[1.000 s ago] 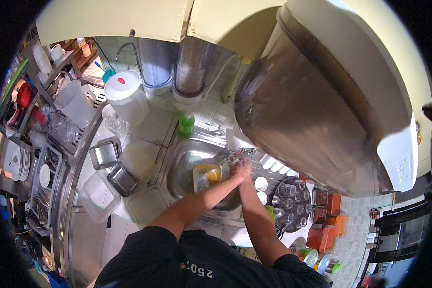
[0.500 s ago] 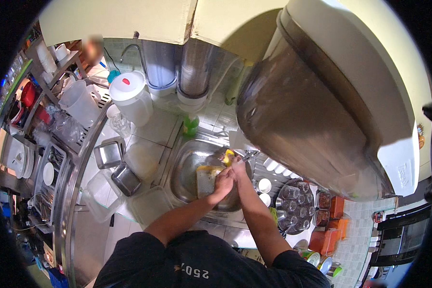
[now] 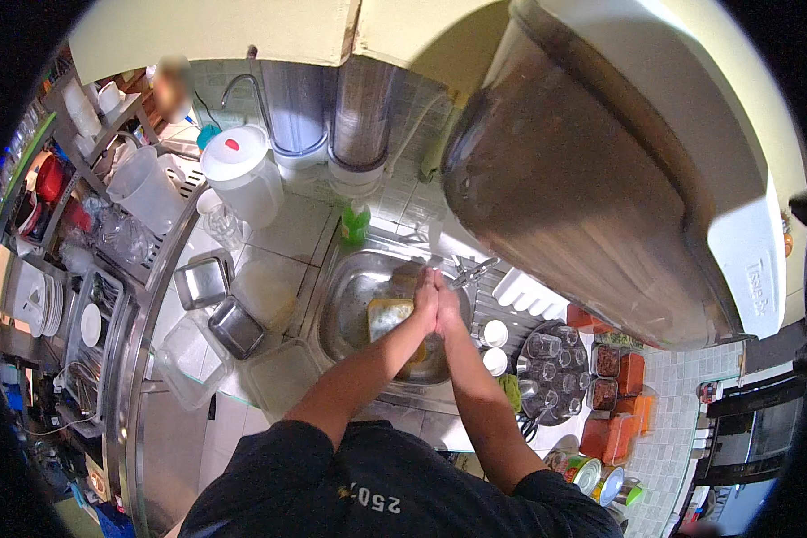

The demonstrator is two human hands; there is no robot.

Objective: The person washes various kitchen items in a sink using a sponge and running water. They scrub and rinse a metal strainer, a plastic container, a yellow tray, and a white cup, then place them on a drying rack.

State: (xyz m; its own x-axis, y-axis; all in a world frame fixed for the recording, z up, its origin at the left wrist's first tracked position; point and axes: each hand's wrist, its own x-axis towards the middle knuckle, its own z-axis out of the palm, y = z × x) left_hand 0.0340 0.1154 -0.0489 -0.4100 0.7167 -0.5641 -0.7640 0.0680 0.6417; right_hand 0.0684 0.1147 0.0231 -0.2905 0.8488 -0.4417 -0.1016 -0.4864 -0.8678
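Over the steel sink, my left hand and my right hand are laid palm to palm. Their fingers look stretched out toward the faucet, and I make out no object between them. Below, in the basin, lies a rectangular container with a yellowish rim and a whitish, wet-looking inside. A small yellow patch shows in the sink near my left wrist, too unclear to name. Behind the basin stands a bottle of green liquid.
Steel pans and clear plastic containers sit on the left counter beside a white-lidded pitcher. White cups and a round tray of glasses stand right. A large brown-tinted dispenser hangs low at upper right.
The yellow sponge-like thing at my hands is gone from them. My hands have come together palm to palm, fingers extended, a little higher in the view.
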